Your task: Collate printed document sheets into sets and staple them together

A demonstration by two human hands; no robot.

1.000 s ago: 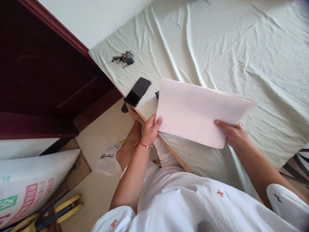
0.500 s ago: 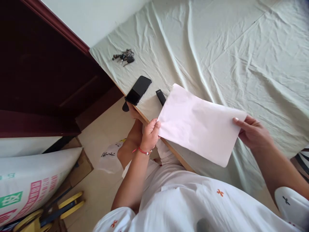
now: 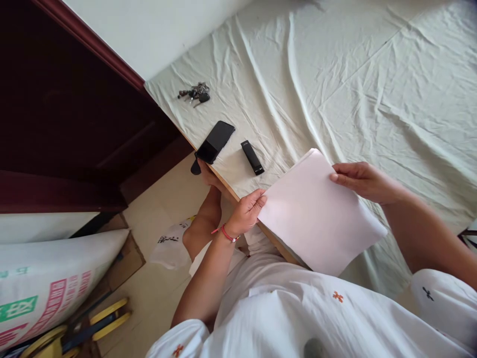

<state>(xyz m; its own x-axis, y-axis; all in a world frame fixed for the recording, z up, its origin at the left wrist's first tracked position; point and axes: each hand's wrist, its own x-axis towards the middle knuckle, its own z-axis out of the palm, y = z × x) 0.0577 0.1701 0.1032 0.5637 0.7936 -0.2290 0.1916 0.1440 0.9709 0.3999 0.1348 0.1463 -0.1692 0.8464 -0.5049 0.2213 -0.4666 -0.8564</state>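
A plain white sheet of paper [image 3: 316, 214], perhaps more than one layer at its upper corner, is held up over the near edge of the table. My left hand [image 3: 246, 211], with a red string bracelet on the wrist, pinches its left corner between thumb and fingers. At the upper right edge, my right hand [image 3: 359, 181] grips the paper, thumb on top and fingers behind. The lower right part of the sheet hangs loose and curves. A small black stapler-like object [image 3: 252, 157] lies on the cloth just beyond my left hand.
A pale green wrinkled cloth [image 3: 335, 74] covers the table. A black phone [image 3: 216, 141] lies at its left edge, with a bunch of keys [image 3: 196, 93] farther back. On the floor at left are a large printed sack [image 3: 55, 283] and a yellow-and-blue object [image 3: 108, 318].
My right hand has moved from the paper's right corner to its upper edge, farther left. The sheet has turned and shifted right, uncovering the small black object.
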